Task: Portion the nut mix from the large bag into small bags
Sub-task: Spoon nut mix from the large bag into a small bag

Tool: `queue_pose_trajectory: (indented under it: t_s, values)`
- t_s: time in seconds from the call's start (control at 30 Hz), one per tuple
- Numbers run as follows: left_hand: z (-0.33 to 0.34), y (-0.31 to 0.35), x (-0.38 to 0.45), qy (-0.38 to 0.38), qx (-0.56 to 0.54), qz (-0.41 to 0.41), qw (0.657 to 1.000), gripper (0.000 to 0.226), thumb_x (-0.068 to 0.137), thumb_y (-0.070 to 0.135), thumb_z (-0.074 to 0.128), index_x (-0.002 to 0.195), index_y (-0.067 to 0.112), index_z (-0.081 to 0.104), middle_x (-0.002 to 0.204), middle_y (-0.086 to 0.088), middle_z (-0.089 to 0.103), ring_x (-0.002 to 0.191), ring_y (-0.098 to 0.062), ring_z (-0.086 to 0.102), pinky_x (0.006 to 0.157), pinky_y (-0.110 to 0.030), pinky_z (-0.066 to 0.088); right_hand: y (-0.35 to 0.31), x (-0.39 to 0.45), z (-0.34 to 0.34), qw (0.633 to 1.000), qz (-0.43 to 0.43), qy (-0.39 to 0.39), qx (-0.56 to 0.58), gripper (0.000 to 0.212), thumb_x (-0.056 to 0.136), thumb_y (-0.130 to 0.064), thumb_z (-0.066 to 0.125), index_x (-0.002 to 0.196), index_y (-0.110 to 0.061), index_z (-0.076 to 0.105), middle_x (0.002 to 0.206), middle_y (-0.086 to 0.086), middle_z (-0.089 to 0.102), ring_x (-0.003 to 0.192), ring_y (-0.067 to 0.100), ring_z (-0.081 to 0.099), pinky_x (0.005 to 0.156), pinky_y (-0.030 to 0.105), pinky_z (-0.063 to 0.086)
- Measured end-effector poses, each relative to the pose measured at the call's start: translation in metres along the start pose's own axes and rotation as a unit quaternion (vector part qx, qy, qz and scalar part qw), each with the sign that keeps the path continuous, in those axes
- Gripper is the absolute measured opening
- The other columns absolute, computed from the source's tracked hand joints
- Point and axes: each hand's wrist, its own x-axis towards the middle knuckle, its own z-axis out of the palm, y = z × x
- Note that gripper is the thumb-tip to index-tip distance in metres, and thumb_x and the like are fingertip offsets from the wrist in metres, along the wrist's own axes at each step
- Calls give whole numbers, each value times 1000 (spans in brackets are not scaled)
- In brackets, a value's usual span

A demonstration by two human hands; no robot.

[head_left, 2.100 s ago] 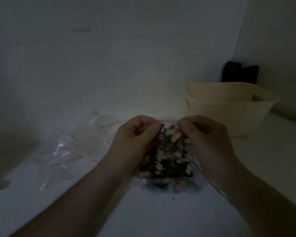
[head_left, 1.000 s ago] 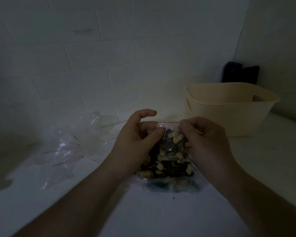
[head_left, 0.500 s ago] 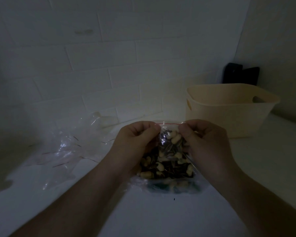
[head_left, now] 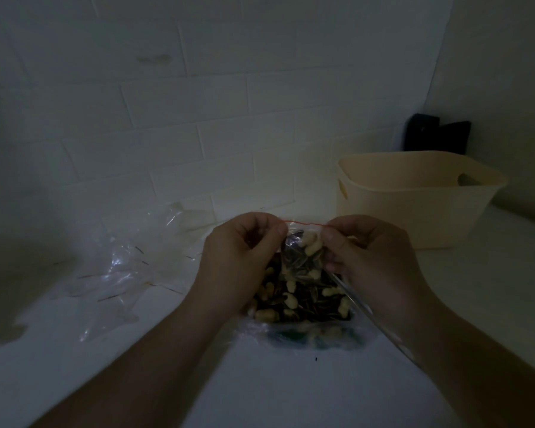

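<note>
While both hands work at the middle of the white desk (head_left: 291,390), a small bag (head_left: 300,261) of nut mix is held upright between them. At about nine o'clock from the bag's top, the left hand (head_left: 244,257) has its fingers curled and its thumb pressed against them, pinching the left end of the red-lined zip strip (head_left: 305,224). At three o'clock, the right hand (head_left: 368,257) pinches the right end of that strip in the same way, thumb against curled fingers. The strip runs level between the two thumbs. Pale nuts and dark striped seeds show through the clear plastic. Below it, at six o'clock and touching the desk, lies the large bag (head_left: 315,335), also clear, with more nut mix (head_left: 303,301) in it; its open edge runs up beside the right wrist. At nine o'clock from the hands, well apart, a heap of empty small bags (head_left: 121,267) with red strips lies crumpled on the desk. At two o'clock stands a cream plastic basket (head_left: 414,205) with cut-out handles, and behind it, in the corner by the tiled wall (head_left: 198,103), a dark object (head_left: 436,137) too dim to identify.
</note>
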Motion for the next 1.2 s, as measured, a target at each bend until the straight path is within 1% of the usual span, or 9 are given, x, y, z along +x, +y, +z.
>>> queue_pose_trajectory:
  t_s: [0.13, 0.37, 0.5, 0.73, 0.83, 0.93, 1.07, 1.1, 1.2]
  values:
    - [-3, 1, -1, 21, 76, 31, 996, 9, 95, 28, 74, 87, 30, 76, 81, 16, 77, 75, -2, 72, 70, -16, 54, 3, 1, -2, 1000, -7, -2, -28, 14, 92, -20, 77, 82, -29, 78, 79, 3, 78, 77, 28, 77, 82, 58, 62]
    - [-1, -2, 1, 2, 52, 16, 999, 14, 98, 27, 70, 85, 26, 75, 81, 13, 76, 76, -5, 71, 75, -28, 56, 1, 2, -3, 996, -33, 19, -85, 11, 92, -25, 76, 81, -22, 77, 74, -4, 77, 69, 15, 74, 77, 47, 64]
    - [3, -1, 0, -15, -3, -9, 1000, 22, 101, 23, 65, 80, 19, 72, 67, 10, 67, 64, -6, 61, 66, -28, 51, 2, 1, 0, 999, 8, -15, -33, 10, 94, -25, 73, 86, -22, 77, 83, 2, 78, 80, 21, 77, 82, 48, 64]
    - [5, 6, -2, -53, -67, -26, 996, 32, 104, 19, 61, 75, 8, 67, 62, 4, 60, 57, -8, 53, 58, -24, 46, 2, 0, 1, 999, 7, -34, -16, 7, 93, -25, 74, 87, -27, 77, 86, -8, 77, 81, 12, 76, 70, 30, 63]
    - [5, 5, -2, -61, -77, -33, 995, 30, 103, 20, 62, 78, 5, 68, 64, 1, 61, 60, -11, 54, 61, -29, 47, 2, 1, 2, 999, 6, -26, -29, 12, 93, -27, 75, 84, -34, 77, 82, -7, 77, 77, 14, 76, 76, 42, 65]
    - [6, 5, -2, -51, -104, -43, 992, 25, 102, 18, 65, 85, 1, 70, 69, -8, 63, 64, -18, 55, 64, -32, 49, 0, 0, 2, 1000, 0, -23, -22, 11, 93, -27, 76, 85, -35, 77, 80, 2, 76, 80, 28, 76, 84, 58, 62]
    - [7, 4, -1, -55, -146, -53, 986, 23, 95, 27, 72, 90, 5, 73, 93, -29, 72, 81, -29, 66, 82, -55, 58, -4, -2, 1, 999, 6, -33, -2, 10, 94, -26, 73, 85, -29, 77, 85, 11, 76, 86, 41, 74, 83, 65, 59]
    - [8, 4, -2, -57, -147, -52, 986, 20, 96, 25, 73, 91, 6, 74, 95, -27, 73, 83, -28, 69, 83, -52, 59, -4, -3, 1, 999, 7, -35, -3, 10, 94, -26, 73, 85, -29, 77, 85, 11, 77, 86, 40, 75, 83, 64, 59]
    - [9, 5, -4, -59, -127, -42, 989, 14, 98, 14, 70, 89, 6, 77, 86, -11, 79, 77, -14, 73, 69, -27, 57, -6, -3, 4, 1000, 5, -28, -12, 14, 93, -24, 74, 82, -31, 76, 82, 7, 77, 82, 33, 76, 82, 59, 62]
